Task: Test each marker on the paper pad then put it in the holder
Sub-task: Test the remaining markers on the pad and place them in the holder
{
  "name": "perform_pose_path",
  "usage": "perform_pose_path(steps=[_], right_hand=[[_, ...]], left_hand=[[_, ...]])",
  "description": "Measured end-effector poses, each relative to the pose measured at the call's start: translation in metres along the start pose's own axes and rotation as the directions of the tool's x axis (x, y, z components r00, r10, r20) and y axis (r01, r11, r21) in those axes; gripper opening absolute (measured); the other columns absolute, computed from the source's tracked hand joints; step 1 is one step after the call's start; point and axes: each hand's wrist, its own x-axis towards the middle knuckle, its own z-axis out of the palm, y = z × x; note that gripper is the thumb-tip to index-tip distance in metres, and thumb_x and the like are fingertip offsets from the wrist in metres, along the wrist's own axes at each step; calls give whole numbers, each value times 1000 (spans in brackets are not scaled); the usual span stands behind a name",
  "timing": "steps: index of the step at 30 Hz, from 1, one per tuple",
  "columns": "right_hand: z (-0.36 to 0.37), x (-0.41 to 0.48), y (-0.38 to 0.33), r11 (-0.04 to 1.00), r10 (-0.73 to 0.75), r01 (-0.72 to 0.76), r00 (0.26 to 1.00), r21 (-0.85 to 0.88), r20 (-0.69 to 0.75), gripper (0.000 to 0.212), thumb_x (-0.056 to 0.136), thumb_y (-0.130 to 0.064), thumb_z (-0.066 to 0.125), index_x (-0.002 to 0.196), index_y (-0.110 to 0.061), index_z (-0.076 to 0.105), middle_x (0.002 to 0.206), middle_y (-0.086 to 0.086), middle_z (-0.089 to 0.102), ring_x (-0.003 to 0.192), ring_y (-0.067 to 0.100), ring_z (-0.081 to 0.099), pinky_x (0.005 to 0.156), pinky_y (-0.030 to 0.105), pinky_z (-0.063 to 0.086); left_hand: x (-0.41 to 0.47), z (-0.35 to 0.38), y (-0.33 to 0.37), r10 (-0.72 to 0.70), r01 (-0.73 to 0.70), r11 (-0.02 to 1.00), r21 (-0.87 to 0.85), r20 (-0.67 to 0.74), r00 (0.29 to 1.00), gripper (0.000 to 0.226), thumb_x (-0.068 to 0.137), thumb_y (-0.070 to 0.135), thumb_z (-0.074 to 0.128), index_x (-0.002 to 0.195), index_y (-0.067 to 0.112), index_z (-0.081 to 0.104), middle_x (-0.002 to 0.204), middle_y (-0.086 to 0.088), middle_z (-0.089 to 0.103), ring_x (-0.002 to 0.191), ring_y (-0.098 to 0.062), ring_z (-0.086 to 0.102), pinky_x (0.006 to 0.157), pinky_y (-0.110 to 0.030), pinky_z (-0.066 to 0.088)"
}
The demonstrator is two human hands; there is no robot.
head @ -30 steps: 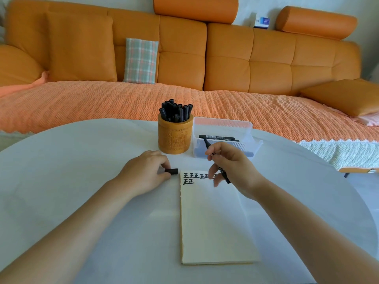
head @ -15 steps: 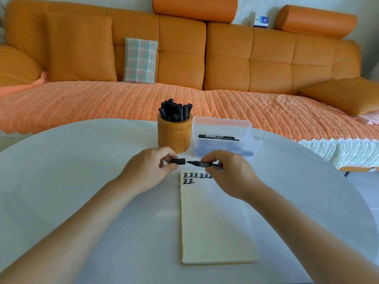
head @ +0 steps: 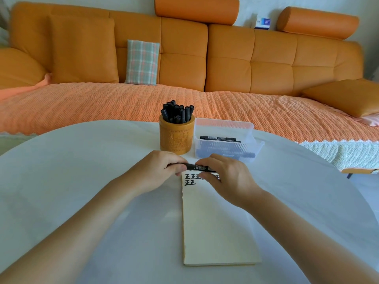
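A black marker [head: 198, 167] lies level between both hands, just above the top of the cream paper pad [head: 215, 226]. My left hand [head: 158, 173] grips its capped left end; my right hand [head: 223, 177] pinches the barrel's right part. Black test marks [head: 190, 179] sit at the pad's top left, partly hidden by my right hand. The carved wooden holder [head: 176, 136] stands behind the hands with several black markers upright in it.
A clear plastic box [head: 225, 140] with more black markers sits to the right of the holder. All of this is on a round white table [head: 71, 171]. An orange sofa [head: 184, 68] with cushions runs along behind the table.
The right hand lifted the marker from the pad and turned it level. The left hand brought the cap up and onto its tip; cap and marker are now joined.
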Motion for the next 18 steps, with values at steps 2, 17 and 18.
perform_pose_path(steps=[2,17,18], right_hand=[[-1,1,-1,1000,-4,4,1000,-11,-23,25,95,-40,49,106,-32,70,83,-10,65,72,13,62,53,37,49],[-11,11,-12,724,265,-394,917,566,298,24,103,-25,50,96,-26,72,67,-11,56,63,5,47,65,19,39],[-11,14,-11,742,278,-387,920,546,275,21,102,-27,51,95,-32,71,70,-16,58,64,3,49,66,20,42]], left_hand=[[-1,1,3,30,-30,1000,-2,4,1000,23,96,24,59,78,34,69,74,11,62,75,-6,55,63,-20,38],[6,-9,9,350,-308,924,225,-178,920,19,94,31,57,101,22,73,79,14,56,80,-4,49,65,-22,41],[7,-9,9,352,-305,923,234,-195,916,15,94,30,60,101,23,72,79,16,54,80,-3,49,65,-23,41]])
